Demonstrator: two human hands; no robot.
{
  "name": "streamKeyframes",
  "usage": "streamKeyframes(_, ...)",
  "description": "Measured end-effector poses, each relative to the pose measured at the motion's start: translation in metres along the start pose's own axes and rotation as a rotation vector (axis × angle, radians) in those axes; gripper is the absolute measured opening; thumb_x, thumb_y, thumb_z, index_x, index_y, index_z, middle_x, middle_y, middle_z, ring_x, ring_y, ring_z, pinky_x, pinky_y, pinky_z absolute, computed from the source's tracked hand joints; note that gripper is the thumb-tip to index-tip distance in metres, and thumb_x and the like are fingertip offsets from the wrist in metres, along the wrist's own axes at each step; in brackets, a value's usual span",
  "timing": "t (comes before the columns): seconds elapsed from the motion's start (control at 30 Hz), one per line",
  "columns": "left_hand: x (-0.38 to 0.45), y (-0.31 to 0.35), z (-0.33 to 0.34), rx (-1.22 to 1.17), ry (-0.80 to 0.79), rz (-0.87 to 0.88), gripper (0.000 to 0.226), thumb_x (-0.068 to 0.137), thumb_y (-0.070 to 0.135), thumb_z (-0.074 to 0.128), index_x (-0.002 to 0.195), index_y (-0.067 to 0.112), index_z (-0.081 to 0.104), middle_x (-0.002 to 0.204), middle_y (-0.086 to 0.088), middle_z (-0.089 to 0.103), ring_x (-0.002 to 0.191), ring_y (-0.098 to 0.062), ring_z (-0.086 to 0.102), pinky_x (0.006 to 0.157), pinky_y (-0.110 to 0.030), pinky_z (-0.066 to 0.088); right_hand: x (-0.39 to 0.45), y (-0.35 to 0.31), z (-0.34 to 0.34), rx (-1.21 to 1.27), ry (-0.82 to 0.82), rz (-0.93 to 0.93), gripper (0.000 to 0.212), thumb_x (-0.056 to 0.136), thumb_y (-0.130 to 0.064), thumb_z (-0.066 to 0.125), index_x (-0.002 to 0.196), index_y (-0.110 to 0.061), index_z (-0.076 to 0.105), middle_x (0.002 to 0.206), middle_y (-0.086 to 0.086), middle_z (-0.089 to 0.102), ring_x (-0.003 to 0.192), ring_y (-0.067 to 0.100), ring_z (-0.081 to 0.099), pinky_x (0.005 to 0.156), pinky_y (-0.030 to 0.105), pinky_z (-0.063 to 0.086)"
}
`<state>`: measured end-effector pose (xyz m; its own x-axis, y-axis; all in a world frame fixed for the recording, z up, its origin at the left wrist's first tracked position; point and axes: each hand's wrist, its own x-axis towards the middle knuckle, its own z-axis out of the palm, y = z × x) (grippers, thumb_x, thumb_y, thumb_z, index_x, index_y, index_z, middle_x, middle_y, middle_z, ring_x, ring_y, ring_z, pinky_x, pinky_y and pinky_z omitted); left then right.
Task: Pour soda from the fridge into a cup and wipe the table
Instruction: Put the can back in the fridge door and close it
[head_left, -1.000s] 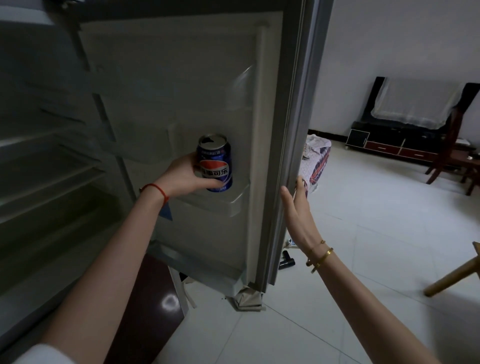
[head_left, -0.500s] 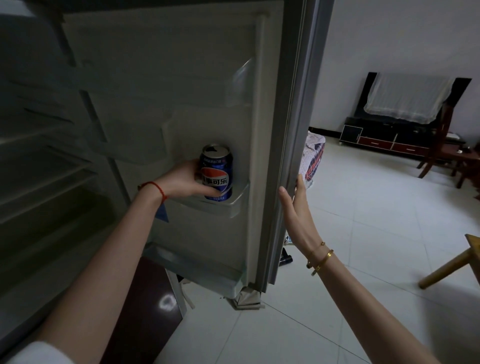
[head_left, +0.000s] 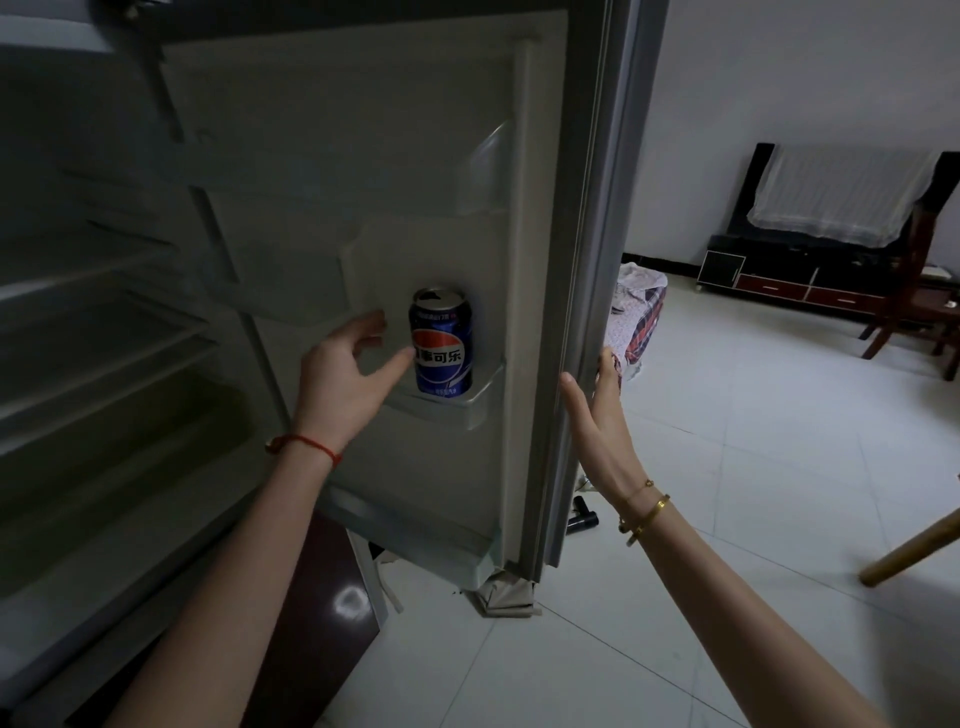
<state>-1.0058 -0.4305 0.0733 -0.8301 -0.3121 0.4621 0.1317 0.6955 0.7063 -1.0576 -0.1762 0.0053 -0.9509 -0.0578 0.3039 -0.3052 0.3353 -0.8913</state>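
Indoors, white tiled floor underfoot

Left hand now off the soda can, fingers loosened, thumb perhaps grazing it.

Home, open fridge, tiled floor, TV cabinet

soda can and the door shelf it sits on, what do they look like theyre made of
The soda can looks like thin metal, likely aluminium: bare silvery rim and top, glossy printed blue wall with highlights. The door shelf looks like moulded plastic, pale and smooth with rounded edges and a slightly translucent lip; the dim light leaves its exact finish uncertain.
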Motion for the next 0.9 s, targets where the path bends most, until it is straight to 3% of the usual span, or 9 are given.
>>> streamKeyframes(0.1,-0.033,0.004,0.006,-0.037,0.235,0.087,0.031,0.09,0.026,0.067,0.12,0.017,0.064,0.118,0.002,0.065,0.105,-0.002,0.056,0.086,-0.008,0.042,-0.004,0.0,0.001,0.009,0.004,-0.003,0.102,0.079,-0.08,0.032,0.155,-0.024,-0.004,0.163,-0.009,-0.002,0.147,0.003,0.002,0.124,0.039,0.008)
streamKeyframes(0.2,-0.059,0.006,0.016,-0.023,0.249,0.204,0.021,0.092,0.018,0.064,0.113,0.017,0.067,0.115,0.005,0.065,0.106,-0.005,0.059,0.094,-0.022,0.05,-0.01,-0.001,0.001,0.014,-0.011,-0.01,0.1,0.08,-0.079,0.034,0.155,-0.025,-0.004,0.163,-0.009,-0.001,0.149,0.006,0.002,0.124,0.042,0.01)
streamKeyframes(0.4,-0.101,0.018,0.032,0.009,0.244,0.21,0.028,0.092,0.015,0.062,0.119,0.011,0.068,0.122,0.002,0.063,0.118,-0.013,0.056,0.1,-0.024,0.046,-0.032,-0.005,-0.001,0.019,-0.056,-0.063,0.096,0.084,-0.074,0.036,0.155,-0.024,-0.003,0.163,-0.008,0.0,0.149,0.005,0.003,0.124,0.041,0.011)
streamKeyframes(0.6,-0.136,0.026,0.036,0.062,0.287,0.108,0.037,0.092,0.012,0.062,0.129,0.011,0.063,0.133,0.002,0.059,0.127,-0.014,0.049,0.103,-0.005,0.031,-0.064,-0.011,-0.007,0.04,-0.135,-0.123,0.087,0.09,-0.064,0.04,0.156,-0.024,0.0,0.163,-0.011,0.003,0.148,0.001,0.006,0.124,0.038,0.012)
streamKeyframes(0.77,-0.162,0.029,0.03,0.066,0.312,0.012,0.045,0.094,0.012,0.06,0.138,0.014,0.054,0.145,0.002,0.049,0.134,-0.008,0.043,0.102,0.0,0.027,-0.089,-0.015,-0.008,0.042,-0.193,-0.217,0.082,0.093,-0.06,0.042,0.156,-0.025,0.003,0.162,-0.012,0.012,0.147,0.003,0.015,0.122,0.041,0.021)
streamKeyframes(0.9,-0.18,0.03,0.018,0.108,0.346,-0.049,0.047,0.094,0.015,0.059,0.141,0.014,0.051,0.148,0.001,0.045,0.135,-0.006,0.039,0.1,0.004,0.024,-0.112,-0.02,-0.006,0.062,-0.246,-0.304,0.077,0.094,-0.055,0.042,0.156,-0.023,0.007,0.161,-0.011,0.016,0.146,-0.001,0.017,0.122,0.035,0.021)
